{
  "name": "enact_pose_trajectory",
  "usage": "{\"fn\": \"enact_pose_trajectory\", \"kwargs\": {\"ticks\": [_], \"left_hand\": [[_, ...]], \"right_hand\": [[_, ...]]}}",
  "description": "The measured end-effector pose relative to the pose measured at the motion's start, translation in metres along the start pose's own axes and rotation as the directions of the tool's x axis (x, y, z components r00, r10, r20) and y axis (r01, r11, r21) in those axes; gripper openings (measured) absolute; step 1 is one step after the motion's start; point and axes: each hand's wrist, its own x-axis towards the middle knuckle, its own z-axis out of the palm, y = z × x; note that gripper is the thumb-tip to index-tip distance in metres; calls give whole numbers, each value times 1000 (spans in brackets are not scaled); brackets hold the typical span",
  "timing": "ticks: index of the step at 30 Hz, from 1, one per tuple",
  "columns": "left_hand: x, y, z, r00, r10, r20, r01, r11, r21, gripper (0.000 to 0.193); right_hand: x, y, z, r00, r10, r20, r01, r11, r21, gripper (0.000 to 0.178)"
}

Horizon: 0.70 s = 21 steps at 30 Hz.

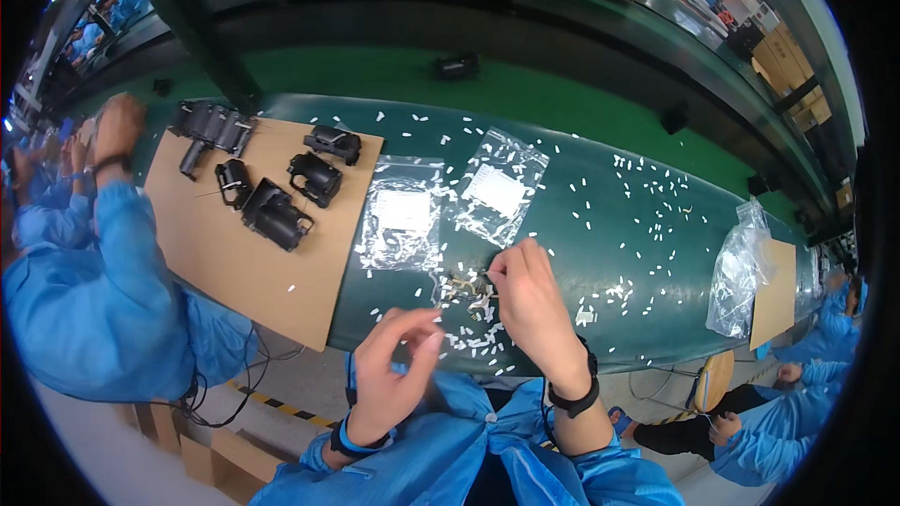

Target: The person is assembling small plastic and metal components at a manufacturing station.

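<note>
My right hand (534,305) is closed in a pinch over a small pile of metallic parts with thin wires (461,289). Whatever its fingertips hold is too small to make out. My left hand (398,370) is at the near edge of the green table (600,253), thumb and forefinger apart with nothing seen between them. Many small white pieces (478,342) lie loose around the pile and across the tabletop. Just beyond the pile, two clear plastic bags with white labels, one bag (403,244) on the left and another bag (511,155) on the right, lie flat.
On the left, a brown board (281,290) bears several black plastic housings (274,215). A person in blue (84,290) works beside it. A clear bag (736,281) and a cardboard sheet (774,295) lie at the right end. Behind runs a green conveyor belt (375,70) with black parts.
</note>
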Motion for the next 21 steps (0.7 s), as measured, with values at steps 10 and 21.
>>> {"fn": "enact_pose_trajectory", "kwargs": {"ticks": [10,21], "left_hand": [[27,18,18,970,239,40,-242,961,135,19],[38,37,38,809,580,94,-563,719,408,21]], "right_hand": [[-7,-40,-47,949,-307,-71,314,939,137,11],[-20,-36,-64,974,158,161,-225,625,748,14]]}}
